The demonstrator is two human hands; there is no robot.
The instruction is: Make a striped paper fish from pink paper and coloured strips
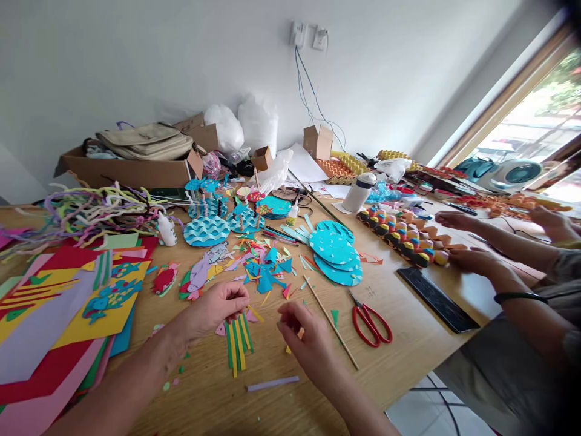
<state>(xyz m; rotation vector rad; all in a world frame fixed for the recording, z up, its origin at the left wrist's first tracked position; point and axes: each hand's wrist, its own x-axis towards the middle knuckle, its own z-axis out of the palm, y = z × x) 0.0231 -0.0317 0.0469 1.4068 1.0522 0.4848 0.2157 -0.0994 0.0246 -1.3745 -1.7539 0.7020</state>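
My left hand [222, 304] is closed in a pinch above the table, just over green and yellow paper strips [239, 345]; whatever it holds is too small to name. To its right, my right hand [306, 339] has its fingers curled together, and their contents cannot be made out. A small orange scrap shows by its fingers. A wooden stick [331, 323] lies right of that hand, with red-handled scissors [371, 321] beyond it. Below the hands is a lilac paper strip [273, 383]. Blue paper cutouts [266, 272] lie behind them.
Coloured paper sheets [49, 321] and pipe cleaners [104, 209] cover the left side. Round blue pieces [338, 266], a glue bottle [167, 230] and a white bottle [359, 192] stand or lie farther back. At right, another person's hands [472, 260] are near painted egg-carton strips [402, 233] and a black phone [436, 300].
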